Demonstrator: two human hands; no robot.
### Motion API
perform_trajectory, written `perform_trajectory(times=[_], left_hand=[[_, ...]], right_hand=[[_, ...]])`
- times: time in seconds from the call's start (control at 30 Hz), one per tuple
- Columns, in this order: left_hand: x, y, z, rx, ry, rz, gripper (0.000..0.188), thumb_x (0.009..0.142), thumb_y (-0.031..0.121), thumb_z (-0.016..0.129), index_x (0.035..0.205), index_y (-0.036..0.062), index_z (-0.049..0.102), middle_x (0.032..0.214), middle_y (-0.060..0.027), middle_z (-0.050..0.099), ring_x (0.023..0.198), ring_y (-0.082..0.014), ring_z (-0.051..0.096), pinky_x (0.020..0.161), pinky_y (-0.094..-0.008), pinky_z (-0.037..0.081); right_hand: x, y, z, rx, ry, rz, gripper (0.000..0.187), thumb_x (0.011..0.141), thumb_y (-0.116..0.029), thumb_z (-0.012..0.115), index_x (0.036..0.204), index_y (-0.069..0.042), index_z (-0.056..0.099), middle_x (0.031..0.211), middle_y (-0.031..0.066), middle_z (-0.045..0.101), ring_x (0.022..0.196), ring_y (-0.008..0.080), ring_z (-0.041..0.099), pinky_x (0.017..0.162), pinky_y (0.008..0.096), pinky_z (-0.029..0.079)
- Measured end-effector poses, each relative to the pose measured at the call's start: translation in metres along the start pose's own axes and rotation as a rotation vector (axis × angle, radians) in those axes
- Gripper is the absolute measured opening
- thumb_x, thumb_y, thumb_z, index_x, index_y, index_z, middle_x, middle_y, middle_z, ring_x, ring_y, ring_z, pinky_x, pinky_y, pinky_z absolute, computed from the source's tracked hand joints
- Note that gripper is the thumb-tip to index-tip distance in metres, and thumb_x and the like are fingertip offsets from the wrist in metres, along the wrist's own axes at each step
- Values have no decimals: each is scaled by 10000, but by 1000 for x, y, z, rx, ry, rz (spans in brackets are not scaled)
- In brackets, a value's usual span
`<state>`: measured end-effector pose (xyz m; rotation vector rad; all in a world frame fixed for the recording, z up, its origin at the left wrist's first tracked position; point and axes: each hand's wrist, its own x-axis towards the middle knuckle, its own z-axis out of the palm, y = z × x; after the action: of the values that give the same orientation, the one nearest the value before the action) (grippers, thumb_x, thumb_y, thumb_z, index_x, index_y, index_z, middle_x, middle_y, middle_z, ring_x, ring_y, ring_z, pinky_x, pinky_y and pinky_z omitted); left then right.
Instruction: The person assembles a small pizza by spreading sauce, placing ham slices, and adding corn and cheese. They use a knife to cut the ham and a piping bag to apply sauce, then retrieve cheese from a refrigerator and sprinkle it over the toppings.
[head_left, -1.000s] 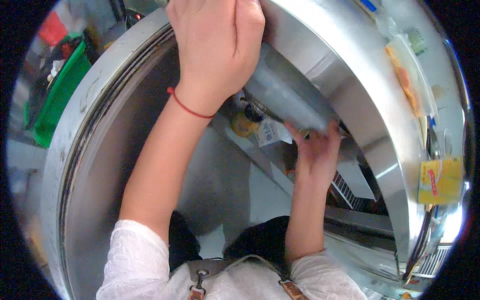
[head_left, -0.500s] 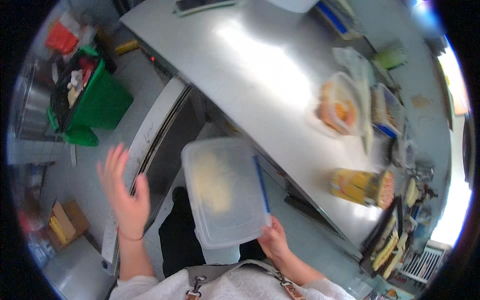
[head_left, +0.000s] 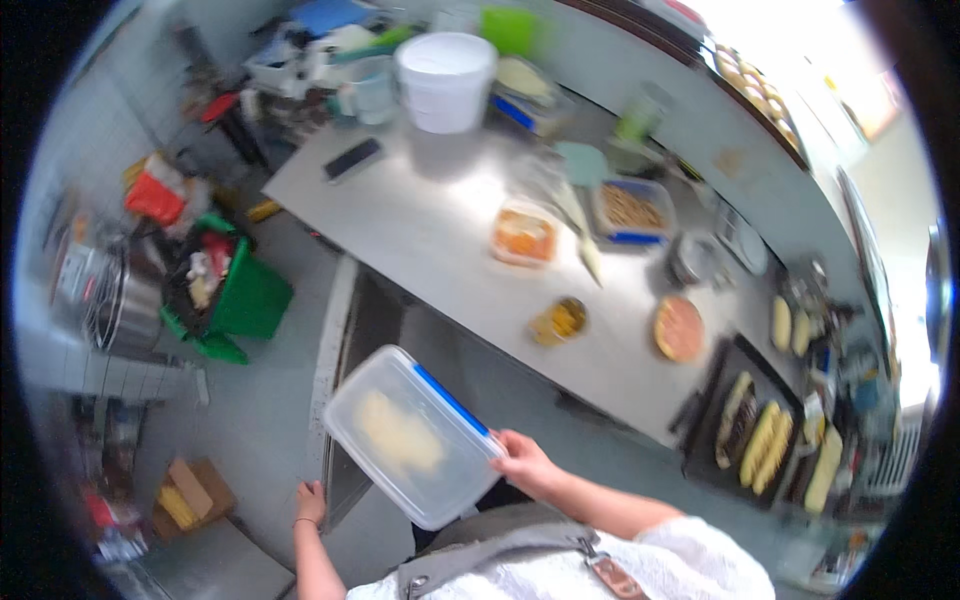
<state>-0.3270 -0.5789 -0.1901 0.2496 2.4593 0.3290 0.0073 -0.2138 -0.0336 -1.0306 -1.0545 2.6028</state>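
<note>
A clear plastic container with a blue clip along one edge is held out in front of me, tilted. Something pale yellow shows through it. My right hand grips its right corner, fingers partly hidden beneath. Lower and to the left, my left hand has its fingers curled at the near end of an open cabinet door under the counter. The fingers there are small and partly hidden.
The steel counter carries a phone, a white bucket, a tub of orange food, a jar, a piping bag and a dark tray of long pastries. A green bin stands left.
My left hand has gone from spread in the air to curled at the door's end. The container has turned in my right hand. My view has shifted, showing more of the counter.
</note>
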Motion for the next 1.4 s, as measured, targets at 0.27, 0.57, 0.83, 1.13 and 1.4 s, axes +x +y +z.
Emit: perform_trajectory(times=[0.27, 0.57, 0.83, 1.13, 1.4], left_hand=[[-87, 90, 96, -32, -615, 550, 691, 885, 490, 587, 1418, 71, 450, 1382, -163, 532, 1317, -316, 454, 1078, -378, 358], [-212, 276, -31, -1131, -903, 431, 807, 899, 650, 477, 1452, 72, 369, 1423, -117, 465, 1312, -291, 444, 1065, -481, 386], [-143, 311, -87, -1259, -1017, 271, 589, 916, 239, 558, 1441, 76, 349, 1379, -114, 485, 1279, -238, 476, 1047, -388, 417], [70, 431, -114, -1138, -843, 338, 745, 841, 182, 689, 1463, 83, 291, 1352, -131, 484, 1228, -244, 503, 1030, -398, 422], [201, 526, -132, -799, -784, 453, 886, 799, 182, 748, 1500, 73, 219, 1388, -137, 445, 1280, -248, 440, 1053, -376, 384]], right_hand=[[-62, -18, 0, 247, 15, -191, 223, 816, -105, 711, 921, -67, 518, 1059, 25, 575, 902, 103, 535, 807, 260, 449], [-109, -67, 19, 286, 42, -254, 224, 856, -126, 710, 1004, -79, 549, 1077, 19, 596, 991, 135, 585, 847, 347, 501], [-48, -100, 43, -121, -59, -234, 192, 880, -174, 697, 930, -42, 566, 1463, 73, 428, 1147, 156, 539, 919, 313, 457], [116, -218, -30, -962, 688, -357, 562, 896, -290, 653, 1322, 18, 454, 1426, 246, 424, 1276, 342, 483, 962, 421, 474], [235, -235, -134, -861, 1028, 47, 607, 873, -332, 657, 1315, 33, 455, 1283, 254, 552, 1154, 345, 571, 933, 391, 469]])
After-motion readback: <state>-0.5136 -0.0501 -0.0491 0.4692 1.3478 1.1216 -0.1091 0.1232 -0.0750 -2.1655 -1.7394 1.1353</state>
